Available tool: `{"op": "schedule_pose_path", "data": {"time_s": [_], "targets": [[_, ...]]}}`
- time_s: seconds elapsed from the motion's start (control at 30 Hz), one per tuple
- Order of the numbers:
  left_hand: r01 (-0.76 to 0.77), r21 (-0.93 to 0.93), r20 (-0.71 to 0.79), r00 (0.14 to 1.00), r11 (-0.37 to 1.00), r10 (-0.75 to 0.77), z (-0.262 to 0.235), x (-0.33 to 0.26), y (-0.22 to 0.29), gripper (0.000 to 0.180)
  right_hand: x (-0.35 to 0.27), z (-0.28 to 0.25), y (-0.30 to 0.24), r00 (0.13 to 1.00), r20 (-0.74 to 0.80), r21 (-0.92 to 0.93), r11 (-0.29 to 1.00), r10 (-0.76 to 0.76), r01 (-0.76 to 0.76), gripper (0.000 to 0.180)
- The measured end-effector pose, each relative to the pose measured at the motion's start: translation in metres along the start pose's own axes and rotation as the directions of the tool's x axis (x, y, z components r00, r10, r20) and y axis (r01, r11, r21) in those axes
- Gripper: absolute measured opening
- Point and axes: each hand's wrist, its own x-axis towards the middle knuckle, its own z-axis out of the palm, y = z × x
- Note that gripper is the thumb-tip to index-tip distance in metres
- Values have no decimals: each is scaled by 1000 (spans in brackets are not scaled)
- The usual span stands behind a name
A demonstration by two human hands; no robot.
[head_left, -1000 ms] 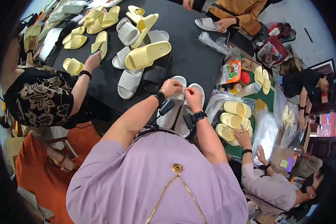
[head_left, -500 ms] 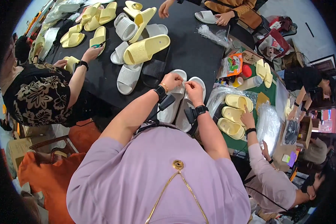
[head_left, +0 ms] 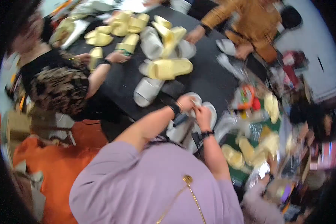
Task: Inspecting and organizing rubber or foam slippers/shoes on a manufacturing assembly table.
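A pair of pale grey slide sandals lies in front of me at the table's near edge, the left slide [head_left: 176, 130] and the right slide [head_left: 212, 111] side by side. My left hand [head_left: 186, 102] is over the left slide's strap, fingers pinched. Close against it, my right hand [head_left: 203, 115] is also pinched, at the inner side of the right slide. The fingertips of both hands nearly meet; what they hold is too small and blurred to make out. Beyond them lies a heap of slides, with a yellow slide [head_left: 171, 69] and a grey slide [head_left: 147, 91] nearest.
At left, a person in a patterned shirt [head_left: 59, 87] handles yellow slides on the black table [head_left: 115, 87]. Across, a person in a brown top [head_left: 246, 16] touches a grey slide [head_left: 226, 47] and reaches toward the heap. Yellow slides [head_left: 233, 156] and clear plastic lie at right.
The whole view has shifted and blurred. My hands remain pinched at the slides. The person across has reached to the heap; the person at right has moved a hand among the yellow slides.
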Motion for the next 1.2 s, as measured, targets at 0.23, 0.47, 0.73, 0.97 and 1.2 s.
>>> {"op": "schedule_pose_path", "data": {"time_s": [0.23,0.47,0.73,0.97,1.2], "targets": [[401,-652,186,907,643,-377,-29,5,82,33,-22,-15,21,990,10,-200,970,143,-138,23],[352,-675,82,909,648,-408,-34,6,78,30,-3,-9,22,996,-1,-302,950,90,-86,18],[216,-475,-58,960,853,-276,-34,20,61,24,2,-10,15,1000,8,-286,958,28,-24,13],[143,-390,-95,976,909,-194,-27,14,67,18,-6,-4,32,981,-100,117,981,168,-156,11],[151,-343,-72,980,927,-186,-39,2,89,12,-18,-13,32,963,-58,324,918,262,-230,17]]}}
